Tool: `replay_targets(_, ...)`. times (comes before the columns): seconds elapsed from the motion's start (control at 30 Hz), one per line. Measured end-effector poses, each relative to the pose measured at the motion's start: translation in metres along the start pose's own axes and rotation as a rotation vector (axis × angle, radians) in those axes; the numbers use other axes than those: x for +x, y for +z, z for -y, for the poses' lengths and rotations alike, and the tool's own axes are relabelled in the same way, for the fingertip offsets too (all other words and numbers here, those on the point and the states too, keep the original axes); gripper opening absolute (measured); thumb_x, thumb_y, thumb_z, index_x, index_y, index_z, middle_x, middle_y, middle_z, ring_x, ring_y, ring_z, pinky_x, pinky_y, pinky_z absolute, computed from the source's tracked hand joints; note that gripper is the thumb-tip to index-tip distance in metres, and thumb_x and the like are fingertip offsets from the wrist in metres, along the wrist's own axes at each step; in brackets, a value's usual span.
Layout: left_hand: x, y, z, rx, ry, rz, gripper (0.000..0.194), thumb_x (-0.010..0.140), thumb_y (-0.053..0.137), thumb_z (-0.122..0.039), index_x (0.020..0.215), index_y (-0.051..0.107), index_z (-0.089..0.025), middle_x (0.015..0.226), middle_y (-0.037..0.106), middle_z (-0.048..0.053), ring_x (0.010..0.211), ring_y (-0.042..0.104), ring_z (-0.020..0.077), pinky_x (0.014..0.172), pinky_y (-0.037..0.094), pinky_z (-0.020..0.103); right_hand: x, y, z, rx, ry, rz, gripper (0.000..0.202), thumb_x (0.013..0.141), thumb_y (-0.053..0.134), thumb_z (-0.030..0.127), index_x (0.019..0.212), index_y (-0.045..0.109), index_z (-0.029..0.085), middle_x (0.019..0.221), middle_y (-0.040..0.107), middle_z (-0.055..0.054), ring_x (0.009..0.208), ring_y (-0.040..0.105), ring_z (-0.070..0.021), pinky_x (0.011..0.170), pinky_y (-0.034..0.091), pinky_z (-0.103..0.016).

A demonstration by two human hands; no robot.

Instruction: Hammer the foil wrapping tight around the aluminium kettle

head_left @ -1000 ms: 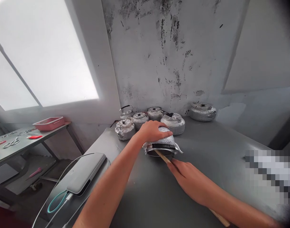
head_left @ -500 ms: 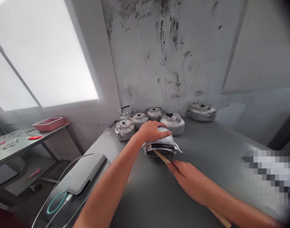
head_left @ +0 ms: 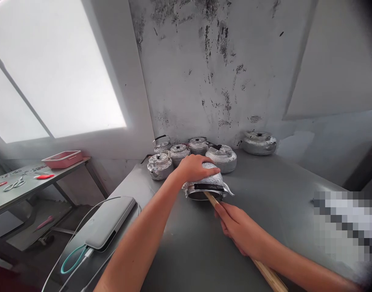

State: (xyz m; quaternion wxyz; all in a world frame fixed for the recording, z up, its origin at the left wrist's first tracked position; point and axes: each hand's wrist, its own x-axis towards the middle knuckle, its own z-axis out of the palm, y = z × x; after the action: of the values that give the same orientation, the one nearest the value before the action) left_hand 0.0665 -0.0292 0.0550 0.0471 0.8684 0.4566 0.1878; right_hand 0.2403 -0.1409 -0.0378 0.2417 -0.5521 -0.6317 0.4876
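Observation:
A dented silver metal kettle [head_left: 208, 180] lies tipped on the grey table, its round opening facing me and its black-gripped handle across the rim. My left hand [head_left: 195, 167] is wrapped over the kettle's body from above, thumb and fingers apart around it. In my right hand [head_left: 236, 227] is a wooden stick [head_left: 265, 273], gripped with closed fingers. The stick's far end reaches into the kettle's opening, so its tip is hidden inside.
Several similar kettles [head_left: 220, 160] stand behind, and one kettle [head_left: 259, 144] sits apart at the back right. At left are a grey power bank [head_left: 111, 223] with cables and a side table holding a pink basket [head_left: 62, 159] and scissors [head_left: 14, 184].
Where it enters the opening, the stick has shifted right, and its near end has swung left. My right hand has turned slightly with it. The kettle and my left hand stay in place.

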Motion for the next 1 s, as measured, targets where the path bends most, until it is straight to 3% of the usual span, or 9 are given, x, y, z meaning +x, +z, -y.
replay_targets(0.2, 0.0, -0.0003, -0.0001, -0.008, -0.004, 0.003, 0.054, 0.087, 0.051, -0.07, 0.122, 0.072, -0.034, 0.12, 0.072, -0.001, 0.109, 0.066, 0.0262, 0.097, 0.049, 0.033, -0.0015, 0.0005, 0.0038, -0.009, 0.019, 0.001, 0.043, 0.101, 0.025, 0.056, 0.091, 0.048, 0.021, 0.063, 0.04, 0.007, 0.038, 0.032, -0.0055, 0.031, 0.031, -0.019)
replay_targets(0.5, -0.0001, -0.0002, 0.0001, -0.003, -0.003, 0.003, 0.053, 0.088, 0.051, -0.069, 0.122, 0.071, -0.034, 0.12, 0.072, -0.001, 0.11, 0.066, 0.0256, 0.099, 0.049, 0.033, 0.0024, 0.0, -0.0005, -0.002, 0.06, 0.027, 0.047, 0.099, 0.028, 0.063, 0.093, 0.048, 0.021, 0.062, 0.04, 0.008, 0.034, 0.034, -0.0049, 0.031, 0.032, -0.019)
replay_targets(1.0, -0.0003, -0.0008, 0.0003, 0.007, 0.002, 0.011, 0.056, 0.088, 0.049, -0.07, 0.123, 0.07, -0.033, 0.123, 0.071, -0.001, 0.111, 0.065, 0.0263, 0.097, 0.049, 0.033, -0.0028, 0.0034, 0.0063, 0.001, 0.102, 0.031, 0.041, 0.102, 0.025, 0.055, 0.091, 0.046, 0.022, 0.059, 0.038, 0.009, 0.033, 0.03, -0.0052, 0.03, 0.031, -0.019)
